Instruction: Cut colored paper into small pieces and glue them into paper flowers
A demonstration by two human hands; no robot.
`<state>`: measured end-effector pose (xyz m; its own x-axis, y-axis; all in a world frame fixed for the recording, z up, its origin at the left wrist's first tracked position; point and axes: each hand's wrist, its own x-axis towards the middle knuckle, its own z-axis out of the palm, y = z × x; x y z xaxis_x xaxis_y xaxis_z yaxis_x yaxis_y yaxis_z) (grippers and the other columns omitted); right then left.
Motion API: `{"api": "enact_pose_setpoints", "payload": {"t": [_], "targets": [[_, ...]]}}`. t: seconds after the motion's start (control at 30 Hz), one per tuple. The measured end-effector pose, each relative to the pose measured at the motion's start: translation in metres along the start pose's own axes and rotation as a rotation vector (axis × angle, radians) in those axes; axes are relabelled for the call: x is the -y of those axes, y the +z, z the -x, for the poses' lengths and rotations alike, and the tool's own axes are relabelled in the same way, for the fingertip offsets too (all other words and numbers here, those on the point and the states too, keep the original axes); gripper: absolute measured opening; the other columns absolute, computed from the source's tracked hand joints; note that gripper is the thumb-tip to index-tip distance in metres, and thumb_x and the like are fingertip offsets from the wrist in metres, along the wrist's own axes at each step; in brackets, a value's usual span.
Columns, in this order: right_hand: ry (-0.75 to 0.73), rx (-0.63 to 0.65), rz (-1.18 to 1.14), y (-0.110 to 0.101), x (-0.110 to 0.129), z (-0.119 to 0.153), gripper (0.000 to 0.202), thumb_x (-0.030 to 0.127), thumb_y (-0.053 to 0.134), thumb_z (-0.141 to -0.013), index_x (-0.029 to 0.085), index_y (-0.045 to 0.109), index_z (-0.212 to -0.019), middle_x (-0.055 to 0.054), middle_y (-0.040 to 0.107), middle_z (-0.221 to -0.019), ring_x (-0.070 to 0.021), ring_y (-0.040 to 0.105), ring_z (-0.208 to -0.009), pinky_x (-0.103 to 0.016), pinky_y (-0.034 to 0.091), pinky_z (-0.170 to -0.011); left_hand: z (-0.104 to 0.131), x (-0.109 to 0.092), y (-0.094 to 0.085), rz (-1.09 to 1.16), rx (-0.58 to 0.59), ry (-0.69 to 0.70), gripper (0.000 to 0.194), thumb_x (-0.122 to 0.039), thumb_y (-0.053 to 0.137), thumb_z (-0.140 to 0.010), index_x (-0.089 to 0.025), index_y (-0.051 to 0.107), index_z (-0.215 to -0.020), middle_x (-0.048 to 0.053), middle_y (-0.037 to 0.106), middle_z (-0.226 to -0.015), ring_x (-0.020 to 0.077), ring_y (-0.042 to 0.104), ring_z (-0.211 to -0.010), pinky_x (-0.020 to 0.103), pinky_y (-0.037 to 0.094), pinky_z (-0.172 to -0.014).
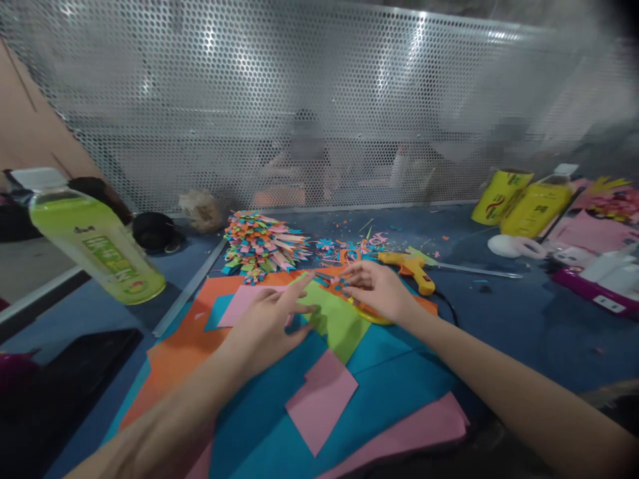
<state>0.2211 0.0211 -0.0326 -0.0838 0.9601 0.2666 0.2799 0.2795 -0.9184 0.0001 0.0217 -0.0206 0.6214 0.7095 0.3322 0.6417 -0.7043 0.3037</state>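
Observation:
My left hand hovers over the coloured paper, fingers spread and holding nothing that I can see. To its right, my right hand pinches a small orange and blue paper flower at its fingertips. Under the right hand shows the yellow handle of a pair of scissors; the rest is mostly hidden. A green paper sheet lies between and below both hands. Nearer to me, a pink paper piece rests on large blue sheets. Orange paper extends under my left forearm.
Behind the hands stands a pile of multicoloured paper strips, with paper scraps beside it. A yellow glue gun lies right of my right hand. Bottles flank the work area. A perforated metal panel closes the back.

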Motion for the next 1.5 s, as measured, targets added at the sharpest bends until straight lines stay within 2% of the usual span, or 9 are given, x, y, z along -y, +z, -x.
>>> {"api": "enact_pose_setpoints", "payload": {"t": [0.17,0.37,0.6,0.77,0.9,1.0,1.17,1.37,1.5], "targets": [[0.017,-0.005,0.022,0.001,0.002,0.000,0.023,0.011,0.063,-0.068,0.021,0.050,-0.084,-0.003,0.067,-0.082,-0.0170,0.066,-0.078,-0.036,0.052,-0.077,0.001,-0.007,0.009,-0.071,-0.007,-0.148,0.073,-0.030,0.059,-0.076,-0.022,0.021,-0.138,0.001,0.073,-0.094,0.0264,0.058,-0.109,0.044,0.038,-0.090],[0.022,-0.005,0.026,0.003,0.003,0.000,0.022,0.009,0.062,-0.067,0.020,0.052,-0.084,-0.004,0.065,-0.080,-0.0182,0.064,-0.077,-0.037,0.051,-0.075,0.000,-0.011,0.016,-0.101,-0.047,-0.140,0.069,-0.024,0.054,-0.080,-0.023,0.017,-0.139,-0.001,0.074,-0.085,0.0227,0.064,-0.093,0.040,0.040,-0.084],[0.026,-0.004,0.017,0.003,0.006,0.001,0.022,0.010,0.063,-0.066,0.019,0.053,-0.083,-0.003,0.064,-0.078,-0.0169,0.064,-0.075,-0.034,0.051,-0.072,-0.012,0.001,0.019,-0.072,-0.137,-0.062,0.059,-0.016,0.051,-0.079,-0.022,0.031,-0.134,-0.002,0.070,-0.079,0.0202,0.062,-0.088,0.034,0.043,-0.081],[0.030,-0.038,-0.008,0.001,0.008,0.001,0.023,0.009,0.062,-0.065,0.019,0.052,-0.084,-0.003,0.065,-0.080,-0.0162,0.063,-0.077,-0.034,0.049,-0.077,-0.015,0.002,0.008,0.088,-0.284,-0.217,0.047,-0.017,0.048,-0.077,-0.017,0.041,-0.124,-0.001,0.063,-0.077,0.0155,0.060,-0.075,0.029,0.047,-0.073],[0.055,-0.014,-0.062,-0.002,0.008,0.002,0.020,0.013,0.060,-0.067,0.019,0.051,-0.084,-0.005,0.066,-0.085,-0.0165,0.063,-0.079,-0.031,0.052,-0.070,-0.010,-0.001,0.000,0.100,-0.176,-0.249,0.032,-0.017,0.030,-0.086,-0.015,0.052,-0.108,-0.001,0.057,-0.063,0.0146,0.057,-0.060,0.027,0.046,-0.060],[0.094,0.027,-0.119,-0.005,0.007,0.001,0.020,0.016,0.058,-0.068,0.019,0.049,-0.086,-0.003,0.064,-0.076,-0.0152,0.063,-0.064,-0.028,0.052,-0.055,-0.008,-0.007,0.000,-0.011,-0.065,-0.220,0.031,-0.020,0.029,-0.088,-0.016,0.055,-0.102,0.003,0.064,-0.071,0.0185,0.062,-0.070,0.030,0.048,-0.066],[0.131,0.032,-0.172,-0.005,0.000,-0.005,0.021,0.017,0.059,-0.068,0.019,0.047,-0.085,0.001,0.060,-0.067,-0.0134,0.061,-0.058,-0.025,0.052,-0.050,0.000,-0.026,0.008,-0.258,-0.006,-0.108,0.041,-0.021,0.041,-0.087,-0.011,0.042,-0.126,0.013,0.068,-0.100,0.0252,0.063,-0.092,0.042,0.047,-0.084],[0.128,0.055,-0.176,-0.001,-0.005,-0.005,0.020,0.019,0.060,-0.067,0.020,0.045,-0.081,-0.002,0.064,-0.076,-0.0114,0.061,-0.056,-0.026,0.053,-0.053,0.018,-0.060,0.012,-0.047,0.188,0.258,0.034,-0.024,0.043,-0.087,-0.018,0.049,-0.121,0.008,0.067,-0.107,0.0183,0.063,-0.098,0.033,0.048,-0.090],[0.105,0.060,-0.130,-0.001,-0.005,-0.005,0.019,0.018,0.059,-0.068,0.020,0.045,-0.082,-0.004,0.066,-0.084,-0.0115,0.062,-0.058,-0.028,0.054,-0.056,0.017,-0.060,0.010,0.038,0.127,0.353,0.037,-0.022,0.044,-0.086,-0.020,0.047,-0.122,0.007,0.064,-0.114,0.0189,0.058,-0.108,0.040,0.038,-0.103]]}}
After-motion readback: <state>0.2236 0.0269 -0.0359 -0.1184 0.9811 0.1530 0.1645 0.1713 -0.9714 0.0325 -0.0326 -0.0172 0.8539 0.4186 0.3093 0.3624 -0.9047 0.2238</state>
